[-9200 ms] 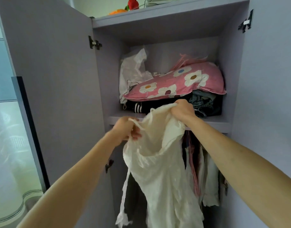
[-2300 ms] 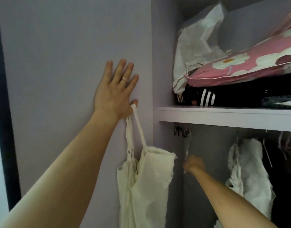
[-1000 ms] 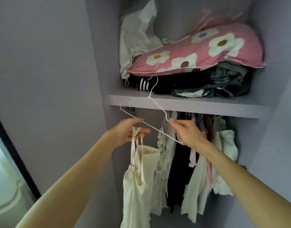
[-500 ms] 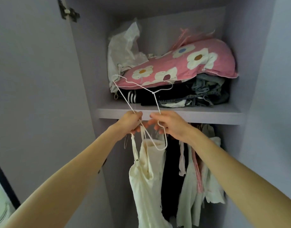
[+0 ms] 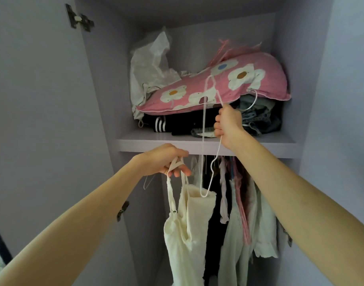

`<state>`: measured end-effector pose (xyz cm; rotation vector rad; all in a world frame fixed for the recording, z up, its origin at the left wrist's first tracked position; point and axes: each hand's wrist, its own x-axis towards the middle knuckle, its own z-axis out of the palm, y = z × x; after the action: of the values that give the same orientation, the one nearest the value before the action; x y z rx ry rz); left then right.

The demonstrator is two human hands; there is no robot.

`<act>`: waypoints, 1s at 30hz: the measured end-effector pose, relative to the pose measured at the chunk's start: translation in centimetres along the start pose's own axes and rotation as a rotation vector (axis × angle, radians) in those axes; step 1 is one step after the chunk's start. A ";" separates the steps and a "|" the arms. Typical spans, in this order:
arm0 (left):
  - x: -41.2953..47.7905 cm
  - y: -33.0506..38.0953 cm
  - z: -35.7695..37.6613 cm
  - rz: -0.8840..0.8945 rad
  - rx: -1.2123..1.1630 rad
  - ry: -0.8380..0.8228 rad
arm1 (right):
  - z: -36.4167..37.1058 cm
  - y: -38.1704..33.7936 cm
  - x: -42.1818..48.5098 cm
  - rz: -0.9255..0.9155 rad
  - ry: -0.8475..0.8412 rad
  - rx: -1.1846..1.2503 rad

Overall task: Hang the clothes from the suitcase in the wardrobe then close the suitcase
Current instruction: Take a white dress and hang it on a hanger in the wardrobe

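I stand at the open lilac wardrobe [image 5: 205,144]. My left hand [image 5: 163,161] pinches the shoulder straps of a cream strappy top [image 5: 187,228], which hangs below it in front of the hanging space. My right hand [image 5: 228,124] grips a thin white wire hanger [image 5: 203,141], held upright on end at shelf height. The hanger's lower corner dips into the top's neck opening. Its hook curves out to the right of my fist. The suitcase is out of view.
On the shelf lie a pink flowered pillow [image 5: 216,87], a white plastic bag [image 5: 150,67] and folded dark clothes [image 5: 177,123]. Below, several white, black and pink garments [image 5: 240,219] hang on the rail. The left door [image 5: 36,120] stands open.
My right hand has risen and turned the hanger on end, its lower corner now inside the top's neck. My left hand keeps the straps and has moved apart from the right.
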<state>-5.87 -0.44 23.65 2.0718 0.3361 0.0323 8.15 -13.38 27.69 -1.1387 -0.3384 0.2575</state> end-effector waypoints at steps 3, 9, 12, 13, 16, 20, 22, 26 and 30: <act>0.0 0.1 0.2 0.046 -0.074 -0.007 | -0.4 0.2 0.4 -0.072 0.128 0.090; 0.4 0.8 1.7 0.074 -0.145 -0.072 | 0.5 -0.1 0.9 -0.013 0.183 0.121; 0.4 1.0 2.1 0.094 -0.105 -0.081 | 1.1 0.0 1.0 0.068 0.148 0.110; 0.4 0.9 2.1 0.094 -0.077 -0.083 | 1.2 0.0 1.1 0.078 0.147 0.101; 0.3 0.4 1.8 0.078 -0.063 -0.082 | 1.1 -0.1 1.7 0.064 0.206 0.096; -0.1 -0.2 1.8 0.063 -0.225 -0.072 | 1.0 0.4 1.7 0.011 0.280 0.114; -0.3 0.0 1.8 0.061 -0.269 -0.096 | 1.3 0.7 1.8 0.011 0.280 0.095; -0.2 0.3 1.7 0.066 -0.221 -0.044 | 1.7 0.5 2.0 0.110 0.224 0.100; 0.4 0.3 2.0 0.096 -0.234 -0.024 | 2.3 0.9 0.7 0.156 0.078 -0.035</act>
<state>-5.06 -2.17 22.89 1.8529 0.2069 0.0999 7.89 -10.87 27.80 -1.2078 -0.1860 0.3447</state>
